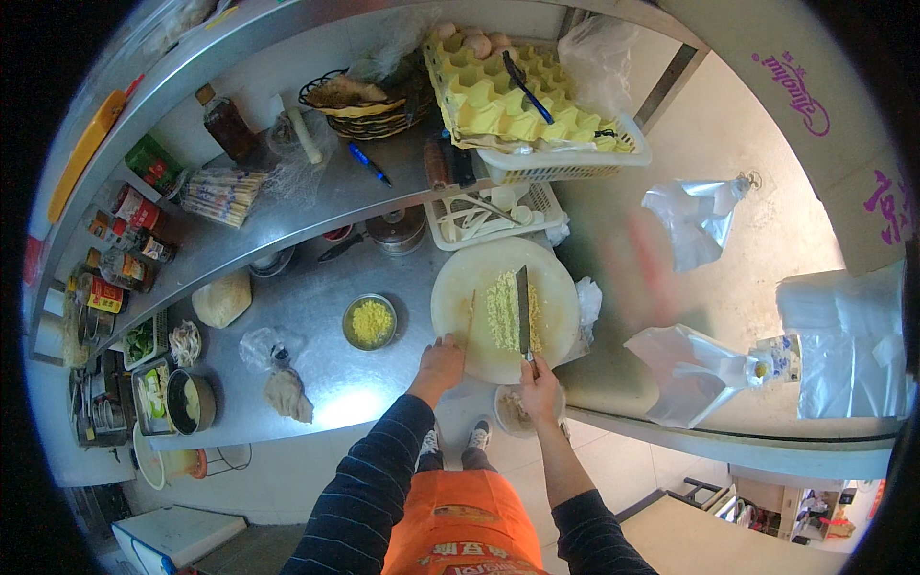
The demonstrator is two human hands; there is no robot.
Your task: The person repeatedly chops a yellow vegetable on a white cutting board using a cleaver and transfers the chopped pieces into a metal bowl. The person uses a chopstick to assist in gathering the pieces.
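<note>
My right hand grips the handle of a kitchen knife. Its dark blade stands nearly edge-on to my view, over finely chopped pale yellow food on a round white cutting board. Chopped bits lie on both sides of the blade. My left hand is at the board's lower left edge. Close to its fingers a thin brown stick, like a chopstick, lies on the board; whether they touch it is unclear. Left of the board stands a small metal bowl of yellow chopped food.
A basket of white utensils and a lidded pan sit behind the board, under a metal shelf. Egg trays rest up there. A bucket is below my right hand. Plastic bags hang at right.
</note>
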